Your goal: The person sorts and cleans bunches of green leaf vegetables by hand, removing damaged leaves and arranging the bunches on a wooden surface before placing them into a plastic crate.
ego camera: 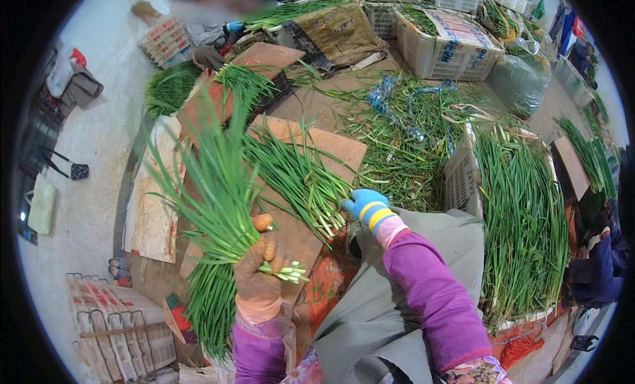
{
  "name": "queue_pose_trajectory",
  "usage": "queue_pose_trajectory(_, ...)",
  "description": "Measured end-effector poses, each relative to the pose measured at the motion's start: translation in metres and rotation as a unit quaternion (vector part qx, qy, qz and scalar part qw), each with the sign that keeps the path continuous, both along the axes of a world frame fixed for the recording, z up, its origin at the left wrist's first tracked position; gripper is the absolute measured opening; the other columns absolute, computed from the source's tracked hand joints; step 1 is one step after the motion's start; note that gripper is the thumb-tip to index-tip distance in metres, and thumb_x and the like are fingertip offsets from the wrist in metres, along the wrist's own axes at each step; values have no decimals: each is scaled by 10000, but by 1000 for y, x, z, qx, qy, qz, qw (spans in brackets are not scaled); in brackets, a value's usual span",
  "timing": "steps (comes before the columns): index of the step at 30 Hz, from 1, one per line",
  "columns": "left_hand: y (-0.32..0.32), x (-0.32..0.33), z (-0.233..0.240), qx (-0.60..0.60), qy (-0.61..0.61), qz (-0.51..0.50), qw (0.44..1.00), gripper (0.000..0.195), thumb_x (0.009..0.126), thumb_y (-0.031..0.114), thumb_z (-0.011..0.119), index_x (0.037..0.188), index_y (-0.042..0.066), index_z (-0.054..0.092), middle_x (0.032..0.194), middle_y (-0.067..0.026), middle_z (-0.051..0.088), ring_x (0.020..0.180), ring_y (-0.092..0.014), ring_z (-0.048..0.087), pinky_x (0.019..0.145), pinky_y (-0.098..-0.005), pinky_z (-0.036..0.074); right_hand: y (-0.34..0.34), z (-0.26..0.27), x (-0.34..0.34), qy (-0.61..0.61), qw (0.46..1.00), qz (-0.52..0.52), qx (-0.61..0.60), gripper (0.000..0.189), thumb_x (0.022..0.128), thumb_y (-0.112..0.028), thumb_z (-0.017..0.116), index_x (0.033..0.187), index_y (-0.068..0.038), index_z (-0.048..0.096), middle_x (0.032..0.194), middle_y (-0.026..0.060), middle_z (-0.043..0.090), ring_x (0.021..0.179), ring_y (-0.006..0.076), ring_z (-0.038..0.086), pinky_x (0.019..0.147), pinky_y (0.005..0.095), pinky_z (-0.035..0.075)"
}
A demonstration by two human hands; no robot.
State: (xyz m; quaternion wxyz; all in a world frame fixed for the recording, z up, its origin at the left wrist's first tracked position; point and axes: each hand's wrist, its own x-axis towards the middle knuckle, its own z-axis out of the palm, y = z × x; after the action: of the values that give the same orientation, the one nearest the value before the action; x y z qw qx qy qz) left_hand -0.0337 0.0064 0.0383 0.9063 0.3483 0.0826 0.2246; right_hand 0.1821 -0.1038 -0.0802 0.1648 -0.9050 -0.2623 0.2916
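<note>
My left hand (258, 272), in a brown-and-orange soiled glove, grips a bunch of green chives (223, 220). Their pale cut ends stick out to the right of the fist, and the leaves fan upward, slightly blurred. My right hand (367, 205), in a blue glove with yellow stripes, is at the stem end of a loose pile of chives (302, 178). Its fingertips are partly hidden, so a grip on any stalk cannot be made out. That pile lies on a brown board (337, 148) in front of me. More chives (211, 304) hang below my left wrist.
On my right stands a white plastic crate (459, 180) full of chives (521, 220). Leaf scraps (407, 170) and blue plastic twine (384, 94) litter the floor ahead. A co-worker's gloved hand (233, 27) shows at the back. Folded crates (114, 319) lean at lower left.
</note>
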Motion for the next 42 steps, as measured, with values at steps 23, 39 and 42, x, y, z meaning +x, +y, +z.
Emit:
queue_pose_trajectory(23,-27,22,-27,21,136,132,982,284,785,-30,584,1055,18,511,822,-88,576,608,-149,538,526,-242,467,-28,57,-86,-129,872,204,426,236,804,-310,584,780,-76,568,639,142,552,619,358,546,547,440,425)
queue_pose_trajectory(39,-21,0,14,63,117,181,974,317,775,-55,549,1083,-4,493,904,-121,566,694,-159,544,596,-259,481,-45,123,-91,-206,824,174,499,377,734,-241,666,1058,-84,554,921,97,585,794,298,560,688,379,451)
queue_pose_trajectory(42,-40,4,20,-14,89,128,988,329,783,-75,531,1097,7,476,888,-138,565,671,-164,548,589,-282,489,-46,116,-95,-232,812,236,481,316,733,-212,664,1007,-86,573,847,74,589,739,284,559,639,379,438)
